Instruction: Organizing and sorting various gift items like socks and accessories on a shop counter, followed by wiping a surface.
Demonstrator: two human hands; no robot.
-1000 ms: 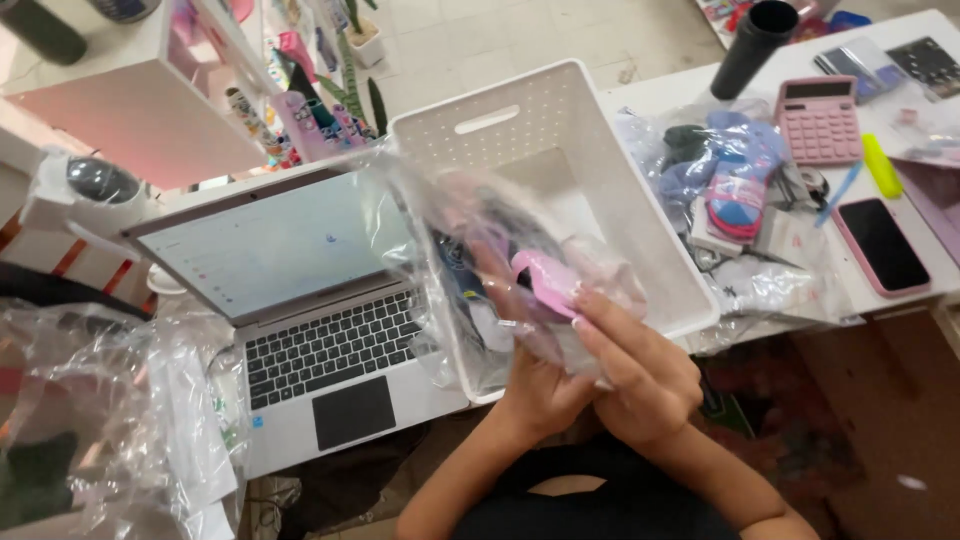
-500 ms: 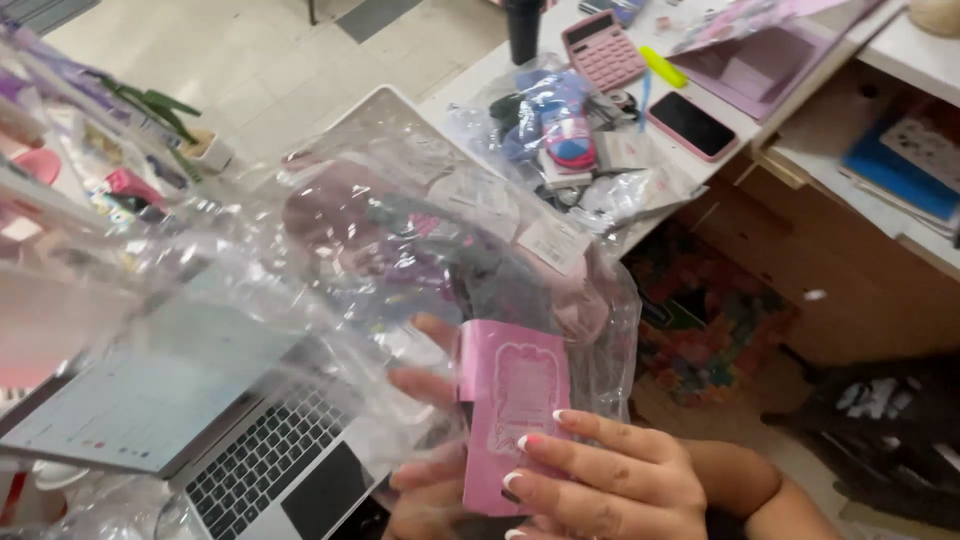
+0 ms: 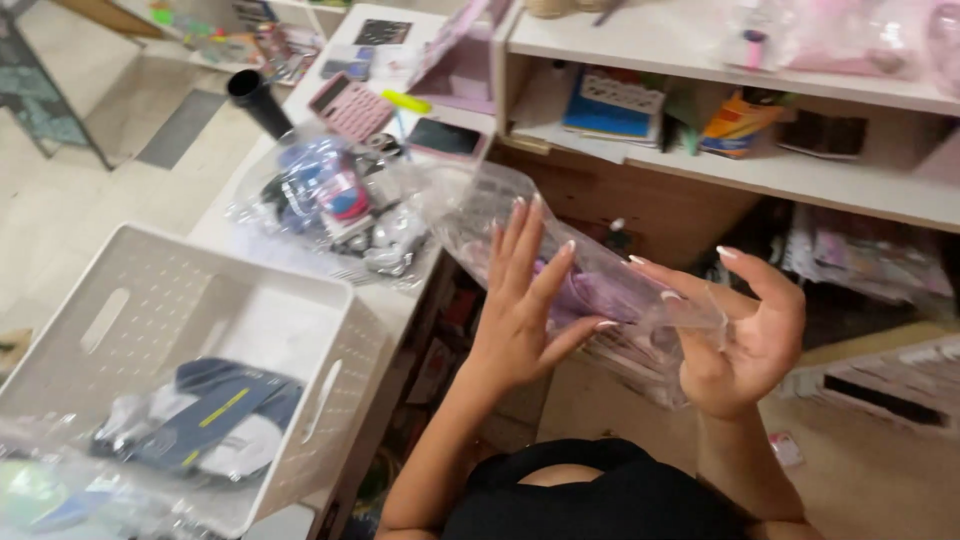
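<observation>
Since the earlier frame the view had swung right, the laptop had left it, and the pink item had gone from the fingers into the bag. At far left a white basket (image 3: 150, 330) sat on the table (image 3: 395, 300), holding dark packets. Beyond it lay a heap of bagged items (image 3: 335, 205), a black cup (image 3: 258, 100), a pink calculator (image 3: 350, 108) and a phone (image 3: 445, 138). The left hand (image 3: 520, 310) was open, fingers spread, palm flat against a clear plastic bag (image 3: 600, 270) held in the air between both hands. A purple item (image 3: 585, 295) showed inside. The right hand (image 3: 745, 335) pinched the bag's right end between thumb and fingers. Shelves (image 3: 800, 180) stood behind.
</observation>
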